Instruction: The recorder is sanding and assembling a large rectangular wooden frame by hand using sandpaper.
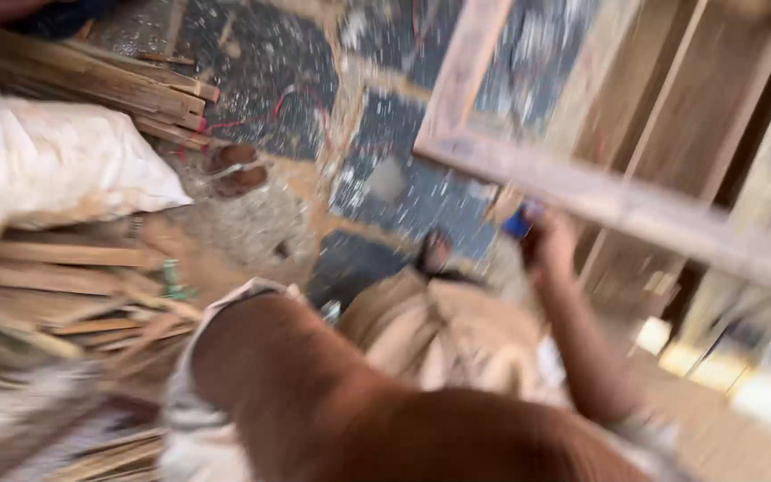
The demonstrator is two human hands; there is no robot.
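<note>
Though motion blurs the view, the right hand shows at about one o'clock from the bent knee, forearm stretched up and away, fingers clenched around a small blue thing. Just beyond it, at one o'clock, a wooden frame runs from upper left to lower right. The left hand is out of view.

You are in a woodworking shop: a bare wooden frame leans ahead, offcut slats lie piled at left, and sawdust covers the speckled floor.
</note>
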